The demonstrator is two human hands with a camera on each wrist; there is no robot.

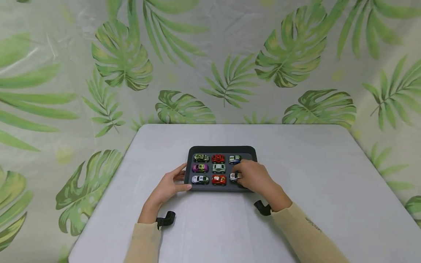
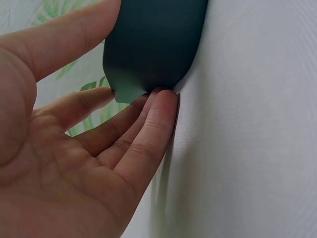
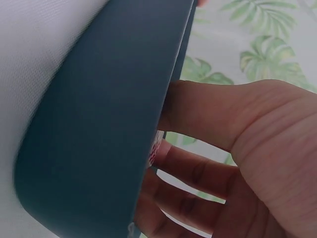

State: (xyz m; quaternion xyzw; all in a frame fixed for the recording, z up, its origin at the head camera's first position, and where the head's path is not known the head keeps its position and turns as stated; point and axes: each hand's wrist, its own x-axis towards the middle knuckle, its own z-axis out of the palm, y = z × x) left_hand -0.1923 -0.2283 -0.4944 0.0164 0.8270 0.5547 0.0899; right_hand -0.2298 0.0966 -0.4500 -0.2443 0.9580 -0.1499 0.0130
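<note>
A dark grey tray (image 1: 210, 189) lies on the table with several small toy cars in its hollows. My left hand (image 1: 167, 187) holds the tray at its left side, thumb at the front corner and fingers along the left wall; the left wrist view shows the fingertips (image 2: 166, 101) against it. Over the tray's right side, my right hand (image 1: 258, 177) pinches a white toy car (image 1: 234, 176) in the front right hollow. In the right wrist view the tray wall (image 3: 104, 109) hides most of that car, leaving a red and white bit visible.
Other cars include a red one (image 1: 219, 179), a white and green one (image 1: 200, 179), a purple one (image 1: 200, 168) and a blue and white one (image 1: 235, 159) behind the right fingers. A white cloth covers the table (image 1: 210, 230). Behind hangs a leaf-patterned curtain (image 1: 230, 44).
</note>
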